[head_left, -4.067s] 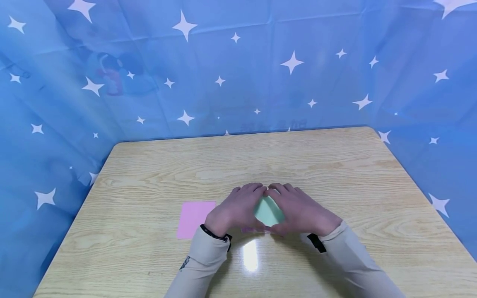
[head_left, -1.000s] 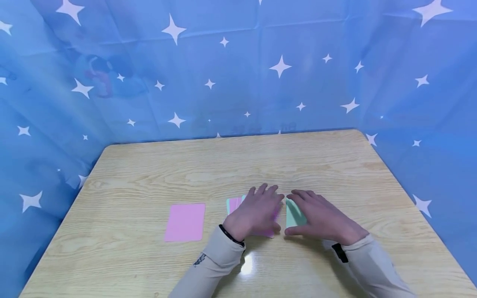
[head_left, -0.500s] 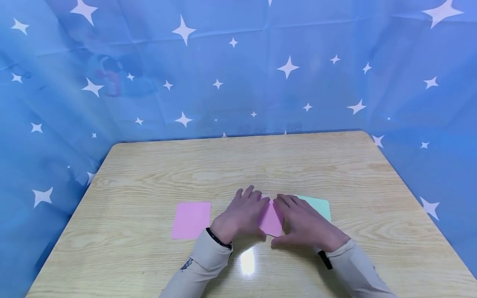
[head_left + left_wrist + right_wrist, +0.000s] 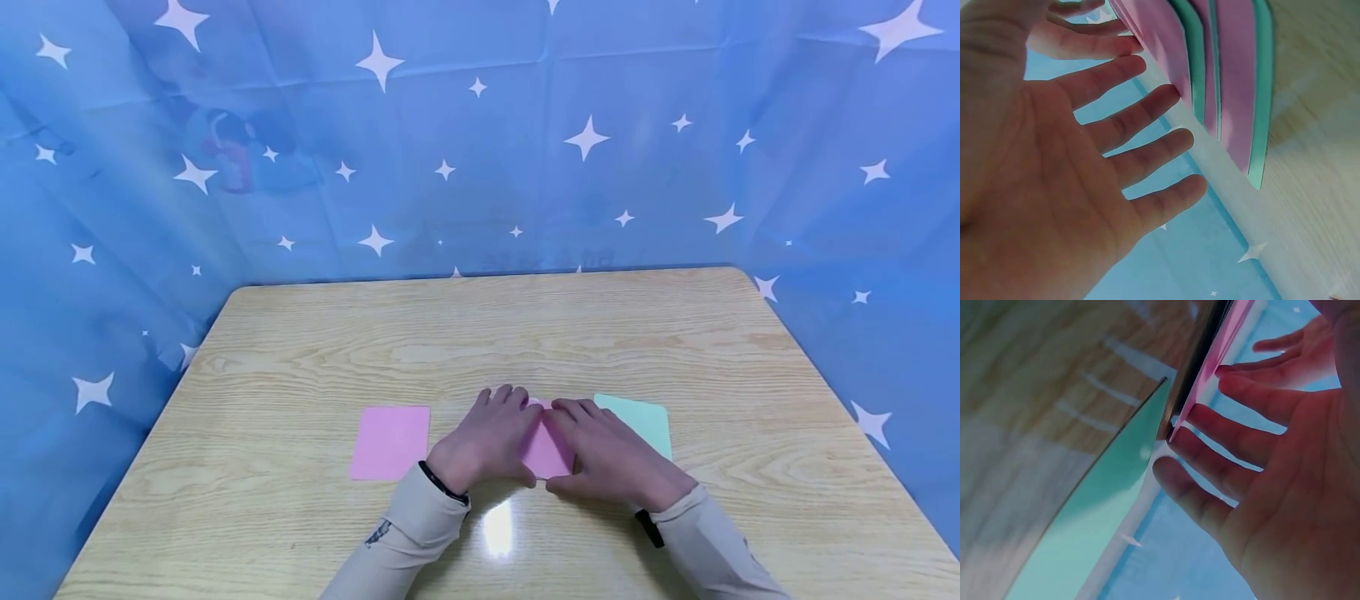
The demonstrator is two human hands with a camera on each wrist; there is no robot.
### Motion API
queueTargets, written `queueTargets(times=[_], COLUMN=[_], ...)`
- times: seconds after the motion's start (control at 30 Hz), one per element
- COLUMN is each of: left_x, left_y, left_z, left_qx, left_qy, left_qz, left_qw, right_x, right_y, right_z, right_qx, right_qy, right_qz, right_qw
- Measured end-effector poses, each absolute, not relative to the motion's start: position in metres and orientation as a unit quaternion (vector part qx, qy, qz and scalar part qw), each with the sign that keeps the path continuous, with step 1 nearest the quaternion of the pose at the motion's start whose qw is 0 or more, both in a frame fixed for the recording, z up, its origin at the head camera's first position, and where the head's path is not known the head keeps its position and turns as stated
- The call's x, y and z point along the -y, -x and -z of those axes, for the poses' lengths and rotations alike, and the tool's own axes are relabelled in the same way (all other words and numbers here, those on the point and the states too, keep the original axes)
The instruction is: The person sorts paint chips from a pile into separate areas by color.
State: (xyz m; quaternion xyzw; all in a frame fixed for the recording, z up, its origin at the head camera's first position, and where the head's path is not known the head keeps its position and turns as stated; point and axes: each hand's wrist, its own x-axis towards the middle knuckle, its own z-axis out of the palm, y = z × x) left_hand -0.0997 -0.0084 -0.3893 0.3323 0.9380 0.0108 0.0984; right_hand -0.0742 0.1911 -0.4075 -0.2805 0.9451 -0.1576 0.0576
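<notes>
Between my two hands lies a pink square card, visible in the head view on top of a stack. In the left wrist view several pink and green cards fan out one over another. My left hand is at the stack's left, its fingers extended, with fingertips at the card edges. My right hand covers the right side; in its wrist view the fingertips touch the edge of the pink card. Partly under the right hand, a single green card rests on the table.
A separate pink card lies flat to the left. The wooden table reaches back to a blue curtain with white stars. Light glares off the table in front of the hands.
Earlier both hands were round a green card over the stack. The right hand has moved that card to the right, let it go, and come back to the pink card beside the left hand.
</notes>
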Motion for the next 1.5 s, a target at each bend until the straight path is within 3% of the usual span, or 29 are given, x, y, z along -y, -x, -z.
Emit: queueTargets(times=[0.4, 0.6, 0.87, 1.5], left_x=[0.016, 0.022, 0.029, 0.066], left_y=[0.101, 0.103, 0.105, 0.109], left_z=[0.387, 0.383, 0.370, 0.339], left_qx=[-0.936, -0.934, -0.935, -0.944], left_qy=[-0.333, -0.340, -0.341, -0.307], left_qz=[-0.040, -0.064, -0.060, -0.104], left_qw=[0.107, 0.094, 0.072, 0.056], right_x=[-0.192, -0.191, -0.186, -0.158], right_y=[0.075, 0.077, 0.083, 0.101], right_z=[0.405, 0.400, 0.391, 0.362], right_qx=[-0.939, -0.933, -0.926, -0.916], right_qy=[0.270, 0.288, 0.325, 0.349], right_qz=[0.203, 0.209, 0.189, 0.198], right_qw=[0.071, 0.052, -0.014, -0.030])
